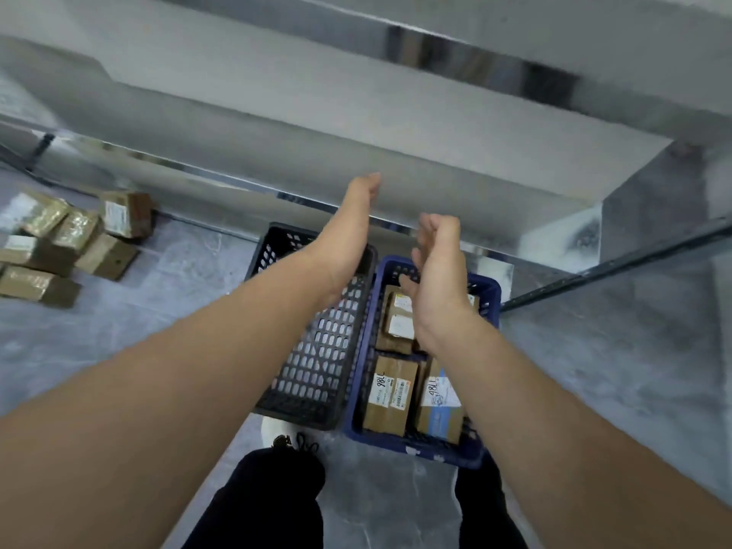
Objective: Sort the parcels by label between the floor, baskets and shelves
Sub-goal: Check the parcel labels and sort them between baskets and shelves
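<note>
Cardboard parcels with white labels lie packed in the blue basket, which stands on the grey floor just beside the black basket. Other parcels sit heaped on the floor well off to my left. Both hands hold nothing: my left hand reaches straight-fingered toward the metal shelf, and my right hand hovers above the blue basket, fingers loosely curled.

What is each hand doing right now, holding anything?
Left hand: open, holding nothing.
Right hand: open, loosely curled, holding nothing.
</note>
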Demonstrator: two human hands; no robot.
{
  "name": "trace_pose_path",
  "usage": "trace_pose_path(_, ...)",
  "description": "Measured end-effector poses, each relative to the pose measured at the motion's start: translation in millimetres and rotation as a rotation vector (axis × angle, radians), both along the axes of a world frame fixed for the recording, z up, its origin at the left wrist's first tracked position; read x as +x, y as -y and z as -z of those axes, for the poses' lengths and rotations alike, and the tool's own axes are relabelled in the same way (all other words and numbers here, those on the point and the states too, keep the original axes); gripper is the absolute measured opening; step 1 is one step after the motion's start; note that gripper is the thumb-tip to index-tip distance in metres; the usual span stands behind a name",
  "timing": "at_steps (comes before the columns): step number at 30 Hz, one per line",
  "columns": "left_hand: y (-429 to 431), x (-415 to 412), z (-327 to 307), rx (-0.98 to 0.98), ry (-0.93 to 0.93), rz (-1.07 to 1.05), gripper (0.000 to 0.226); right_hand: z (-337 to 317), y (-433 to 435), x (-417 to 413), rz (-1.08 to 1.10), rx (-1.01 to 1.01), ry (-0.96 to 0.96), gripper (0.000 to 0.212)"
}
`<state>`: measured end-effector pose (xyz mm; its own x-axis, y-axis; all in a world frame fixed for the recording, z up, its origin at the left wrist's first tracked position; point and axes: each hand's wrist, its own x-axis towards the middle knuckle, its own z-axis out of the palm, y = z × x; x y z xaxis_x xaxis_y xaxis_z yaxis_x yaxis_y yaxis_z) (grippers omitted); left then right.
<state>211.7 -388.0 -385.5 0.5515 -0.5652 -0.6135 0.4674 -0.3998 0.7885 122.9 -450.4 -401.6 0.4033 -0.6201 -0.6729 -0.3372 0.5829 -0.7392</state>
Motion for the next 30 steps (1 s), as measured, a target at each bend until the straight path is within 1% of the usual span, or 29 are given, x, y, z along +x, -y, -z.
trace_pose_path(2,-5.7,5.9,-36.9,-0.046,0.025,0.017,0.065,-42.7,-3.3,3.3,0.031,-0.033,0.015,0.056)
trace_pose_path(6,-20.1,8.2,-126.5,-0.117,0.101,0.012,0.074,-134.7,-14.4,2.8,0.02,-0.155,0.1,0.041)
trace_pose_path(7,-24.2,6.0,-151.4,-0.136,0.126,0.001,0.074,-158.3,-17.7,1.6,0.01,-0.184,0.125,0.041)
trace_pose_path(9,-32.5,-1.3,-199.7,-0.186,0.187,-0.044,0.065,-200.1,-21.7,-3.8,0.0,-0.237,0.162,0.049)
trace_pose_path(11,-41.1,-10.4,-243.0,-0.21,0.228,-0.098,0.057,-240.7,-23.3,-11.3,-0.009,-0.267,0.207,0.047)
trace_pose_path(13,-50.3,-20.9,-281.3,-0.205,0.248,-0.142,0.057,-276.6,-25.1,-21.1,-0.058,-0.271,0.268,0.044)
trace_pose_path(16,-68.3,-42.0,-329.7,-0.193,0.295,-0.209,0.068,-323.5,-31.9,-37.0,-0.185,-0.3,0.339,0.043)
trace_pose_path(17,-74.2,-49.1,-343.0,-0.189,0.318,-0.241,0.071,-337.8,-34.8,-41.7,-0.231,-0.323,0.355,0.04)
trace_pose_path(19,-85.8,-64.4,-365.9,-0.185,0.351,-0.308,0.068,-365.6,-40.2,-50.6,-0.307,-0.396,0.374,0.042)
trace_pose_path(22,-105.5,-85.0,-392.6,-0.2,0.383,-0.395,0.06,-406.2,-48.8,-60.2,-0.394,-0.489,0.44,0.061)
trace_pose_path(23,-112.4,-90.6,-399.7,-0.201,0.401,-0.42,0.059,-416.5,-50.4,-62.4,-0.416,-0.501,0.467,0.062)
trace_pose_path(25,-127.5,-102.0,-412.0,-0.19,0.424,-0.479,0.06,-431.6,-55.9,-66.8,-0.483,-0.514,0.504,0.06)
trace_pose_path(27,-144.7,-113.4,-420.7,-0.182,0.435,-0.547,0.06,-437.6,-67.3,-69.9,-0.554,-0.502,0.519,0.065)
trace_pose_path(28,-153.7,-118.9,-423.5,-0.177,0.444,-0.581,0.06,-438.3,-75.2,-70.9,-0.583,-0.493,0.519,0.064)
trace_pose_path(30,-172.2,-129.9,-429.3,-0.169,0.459,-0.647,0.059,-440.6,-94.4,-73.8,-0.644,-0.46,0.536,0.055)
